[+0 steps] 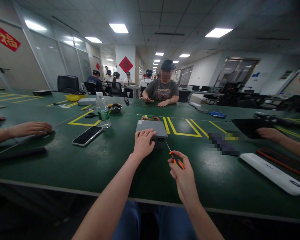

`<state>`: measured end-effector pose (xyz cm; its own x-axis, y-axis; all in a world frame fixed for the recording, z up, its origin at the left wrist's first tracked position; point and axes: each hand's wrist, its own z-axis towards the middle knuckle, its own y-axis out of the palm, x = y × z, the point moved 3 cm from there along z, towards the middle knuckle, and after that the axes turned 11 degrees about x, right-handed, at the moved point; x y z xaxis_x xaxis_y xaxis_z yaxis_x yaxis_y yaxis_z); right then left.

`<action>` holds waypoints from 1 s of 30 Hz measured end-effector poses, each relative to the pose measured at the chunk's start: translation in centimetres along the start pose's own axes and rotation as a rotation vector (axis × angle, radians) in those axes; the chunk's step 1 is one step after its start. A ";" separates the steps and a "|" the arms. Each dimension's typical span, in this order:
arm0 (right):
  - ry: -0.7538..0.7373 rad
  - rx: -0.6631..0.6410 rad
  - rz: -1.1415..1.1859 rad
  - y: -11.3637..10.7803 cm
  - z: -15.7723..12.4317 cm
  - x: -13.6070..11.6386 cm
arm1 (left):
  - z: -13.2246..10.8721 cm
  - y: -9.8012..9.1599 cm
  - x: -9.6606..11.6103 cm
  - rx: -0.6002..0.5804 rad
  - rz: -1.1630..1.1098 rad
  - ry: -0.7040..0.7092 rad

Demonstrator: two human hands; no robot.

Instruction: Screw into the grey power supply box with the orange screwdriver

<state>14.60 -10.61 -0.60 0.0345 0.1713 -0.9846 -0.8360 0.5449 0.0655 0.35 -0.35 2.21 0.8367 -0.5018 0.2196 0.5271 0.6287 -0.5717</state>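
Observation:
A grey metal computer power supply (pixel 157 126) lies on the table in front of me, with coloured wires (pixel 151 118) bunched at its far side. My left hand (pixel 144 142) grips its near left part, fingers over the top and thumb at the front edge. In my right hand (pixel 182 168) is a screwdriver (pixel 176 160) with an orange and black handle, its fingers closed around it. The thin shaft points up and left to the front right corner of the power supply, beside the socket. Whether the tip touches a screw is too small to tell.
Left of the power supply stand a water bottle (pixel 103 111), a phone (pixel 87 136) and a bowl with tools (pixel 114 107). A white oblong device (pixel 273 173) lies at right. Other people's hands rest at left (pixel 31 128) and right (pixel 271 133); a person (pixel 162 88) sits opposite.

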 end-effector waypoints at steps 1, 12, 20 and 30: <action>-0.078 0.027 -0.090 -0.3 0.2 -0.2 | 0.0 0.0 0.0 0.000 -0.001 0.001; -1.240 -0.032 -1.288 -1.5 -0.2 -4.1 | 0.1 -0.2 0.1 -0.017 -0.003 -0.018; -1.077 -0.309 -1.455 0.2 0.0 -3.5 | 0.1 -0.2 0.2 -0.011 0.010 -0.024; 0.120 -0.164 0.038 -1.9 2.3 -1.8 | 0.2 -0.1 0.3 0.004 0.014 -0.016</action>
<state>17.42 -10.06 1.43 -0.0558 0.0848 -0.9948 -0.9136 0.3976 0.0851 0.53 -0.48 2.46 0.8464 -0.4829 0.2245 0.5156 0.6378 -0.5721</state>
